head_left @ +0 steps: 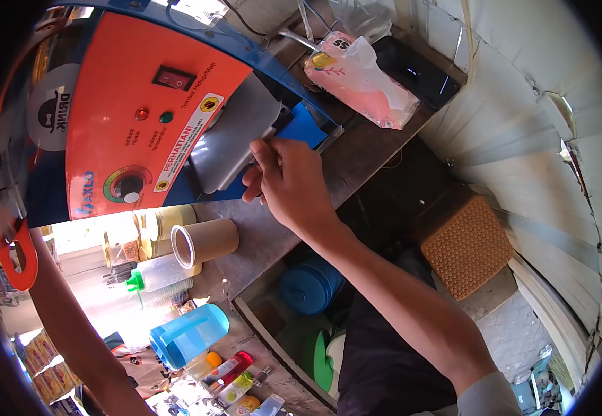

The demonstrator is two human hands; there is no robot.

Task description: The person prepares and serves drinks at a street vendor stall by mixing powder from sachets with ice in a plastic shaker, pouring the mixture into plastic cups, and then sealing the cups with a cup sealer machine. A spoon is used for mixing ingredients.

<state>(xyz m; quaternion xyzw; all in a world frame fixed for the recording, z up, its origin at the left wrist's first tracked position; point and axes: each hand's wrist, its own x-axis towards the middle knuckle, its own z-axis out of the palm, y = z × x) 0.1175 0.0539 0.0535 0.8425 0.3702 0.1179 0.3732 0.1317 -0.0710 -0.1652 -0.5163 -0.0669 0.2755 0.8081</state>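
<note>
My right hand is closed, its fingers pinched on the edge of a smooth grey tray-like piece that sticks out from the machine. The machine has an orange-red front panel with a red switch, two small indicator lights and a black dial. My left forearm rises along the left side of the view, but its hand cannot be seen. Near the wrist end of that forearm is an orange-red loop handle.
Below the machine are a beige cup, a green-capped bottle and a blue container. A tissue pack and a dark phone lie at the upper right. A woven stool is at the right, beside a pale wall.
</note>
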